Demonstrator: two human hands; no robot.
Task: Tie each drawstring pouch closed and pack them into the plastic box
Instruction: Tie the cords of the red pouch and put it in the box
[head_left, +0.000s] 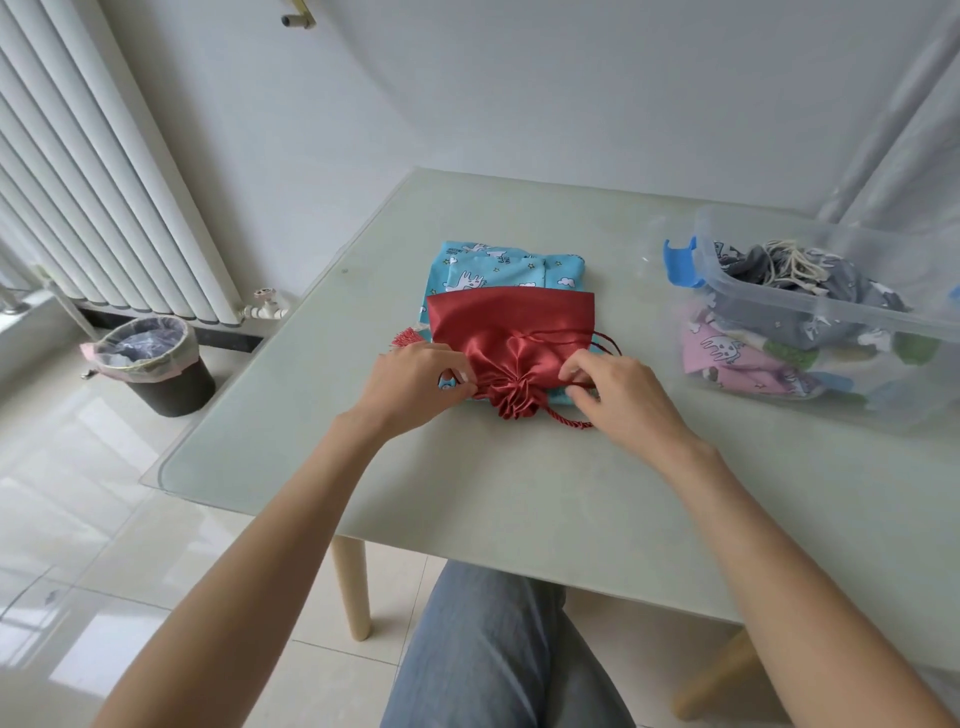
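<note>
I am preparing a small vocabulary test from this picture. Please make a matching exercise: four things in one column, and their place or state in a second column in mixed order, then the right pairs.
Things:
1. red satin pouch
2. blue printed pouches
3. plastic box
4. bin

Place or state:
A. on the floor by the radiator
B. at the table's right side, with pouches inside
C. mouth gathered, between both hands
D. lying under the red one

Pairs: 1-C, 2-D, 3-B, 4-A

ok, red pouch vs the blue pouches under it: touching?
Touching. The head view shows the red satin pouch lying directly on the stack of blue printed pouches, overlapping their near half with no gap. Both hands pinch its gathered neck.
</note>
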